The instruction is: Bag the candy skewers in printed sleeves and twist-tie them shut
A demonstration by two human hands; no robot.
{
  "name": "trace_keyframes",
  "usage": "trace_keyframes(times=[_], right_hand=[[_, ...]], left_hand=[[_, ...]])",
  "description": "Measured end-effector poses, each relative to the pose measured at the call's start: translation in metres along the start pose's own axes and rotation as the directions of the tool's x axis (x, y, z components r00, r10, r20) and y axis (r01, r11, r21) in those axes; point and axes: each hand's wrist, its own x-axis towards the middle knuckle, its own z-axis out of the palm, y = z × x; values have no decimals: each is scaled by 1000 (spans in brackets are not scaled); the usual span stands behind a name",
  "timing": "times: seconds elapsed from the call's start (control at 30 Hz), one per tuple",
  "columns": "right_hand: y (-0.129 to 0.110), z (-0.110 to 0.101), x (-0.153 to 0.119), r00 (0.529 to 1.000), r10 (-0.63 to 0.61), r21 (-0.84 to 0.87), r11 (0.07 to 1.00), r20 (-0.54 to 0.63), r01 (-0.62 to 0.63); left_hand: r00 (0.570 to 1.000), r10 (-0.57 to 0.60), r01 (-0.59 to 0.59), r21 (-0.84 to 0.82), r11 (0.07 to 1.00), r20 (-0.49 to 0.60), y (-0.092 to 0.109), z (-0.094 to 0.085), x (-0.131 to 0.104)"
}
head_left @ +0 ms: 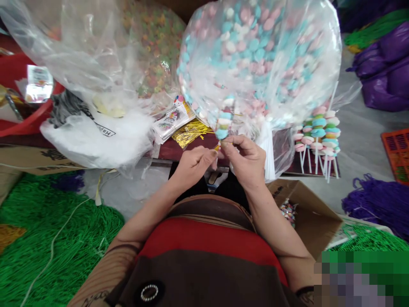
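Observation:
A candy skewer (224, 119) of blue, white, pink and green pieces stands upright above my hands, apparently inside a clear wrapper. My right hand (247, 157) pinches it at its lower end with thumb and forefinger. Close beside it, my left hand (197, 164) is closed in a pinch, with a bit of gold twist tie (217, 147) showing at the fingertips. Just beyond my left hand lie a pile of gold twist ties (191, 133) and a stack of printed wrappers (172, 121). The skewer's stick is mostly hidden by my fingers.
A large clear bag of pink, blue and white candies (255, 47) fills the back. Finished-looking candy skewers (319, 132) lie at the table's right edge. A red basin (47, 108) stands left. Below right is an open cardboard box (306, 213); green bead strands (64, 238) cover the floor left.

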Motion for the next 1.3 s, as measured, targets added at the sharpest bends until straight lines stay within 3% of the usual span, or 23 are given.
trace_keyframes(times=[0.07,0.13,0.2,0.23,0.3,0.37,0.43,0.5,0.57,0.67,0.73,0.8,0.87,0.97,1.03,1.07,1.17,1.23,1.3], right_hand=[[3,-4,-2,999,5,54,998,34,-7],[6,-9,-5,997,-16,95,995,82,8],[8,-14,-7,991,-47,116,993,125,32],[9,-16,-8,989,-53,120,992,139,37],[12,-20,-10,988,-32,143,990,149,10],[15,-23,-12,988,37,235,969,151,-72],[19,-25,-13,972,129,381,904,194,-196],[23,-28,-16,944,193,510,803,266,-308],[25,-33,-21,928,212,586,726,308,-360],[24,-50,-35,930,241,641,674,278,-367],[25,-72,-48,932,290,649,670,219,-361],[28,-106,-66,933,345,623,709,103,-331],[37,-148,-87,912,401,553,780,-87,-291],[58,-214,-124,785,481,296,873,-390,-388],[73,-252,-147,649,471,7,812,-597,-583],[80,-268,-156,603,457,-39,775,-654,-630],[95,-295,-171,513,410,-113,688,-755,-717],[100,-297,-170,480,372,-136,662,-794,-737],[102,-287,-162,483,326,-154,679,-812,-718]], left_hand=[[980,-179,193,-212,958,84,-7,7,4],[945,-285,326,-415,850,159,-14,13,9],[932,-324,362,-486,795,165,-18,14,14],[940,-312,339,-471,814,138,-19,14,16],[982,-187,190,-341,921,42,-18,12,18],[999,49,-50,-90,995,-5,-14,10,19],[952,304,-304,189,934,29,-8,11,21],[872,482,-473,393,788,83,-4,17,22],[812,570,-550,491,676,125,-3,28,22],[775,591,-621,450,642,226,-6,44,18],[776,567,-631,381,676,277,-10,50,16],[823,505,-568,350,745,261,-15,51,16],[883,424,-469,330,819,200,-19,48,18],[933,333,-358,286,889,134,-25,43,24],[949,292,-314,275,909,118,-29,43,27],[955,274,-296,278,914,117,-32,43,28],[960,238,-274,298,915,150,-39,48,28],[954,234,-283,307,909,186,-43,51,26],[953,227,-281,309,909,200,-45,52,24]])
